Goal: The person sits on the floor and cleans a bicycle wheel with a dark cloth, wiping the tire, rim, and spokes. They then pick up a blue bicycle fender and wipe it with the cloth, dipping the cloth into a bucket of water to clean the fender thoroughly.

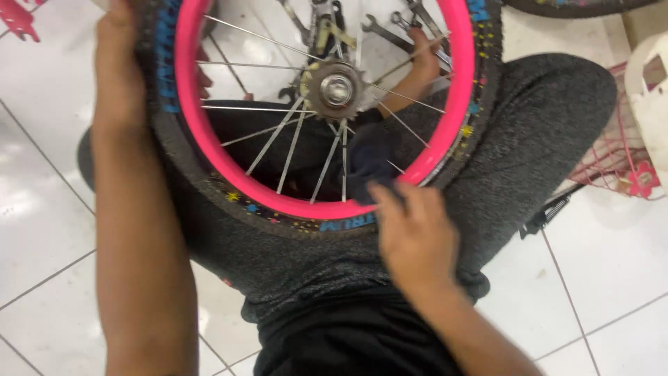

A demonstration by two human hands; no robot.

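We sit on the white tiled floor [42, 230] with a small bicycle wheel [327, 111] resting across our lap, on the grey trousers [529, 132]; its dark tyre [209, 184], printed with coloured specks, wraps a bright pink rim [292, 202]. Our left hand [118, 63] grips the tyre's outer edge on the far left side, fingers curled over and clamped on the rubber, thumb side toward us. Our right hand [410, 233] sits at the near edge of the wheel, fingers close together and pressed against tyre and rim; it is blurred, so we cannot tell whether they pinch the rubber or only push on it. To work this well, we judge it best to keep the left hand firm as an anchor so the wheel does not turn, and to work the right hand along the rim in short presses, keeping fingertips clear of the thin spokes [278, 132]. At the centre sits the hub with its small toothed sprocket [337, 89]. Beyond it some spanners [390, 31] lie on the floor, and a pink wire basket [619, 160] stands to the right.
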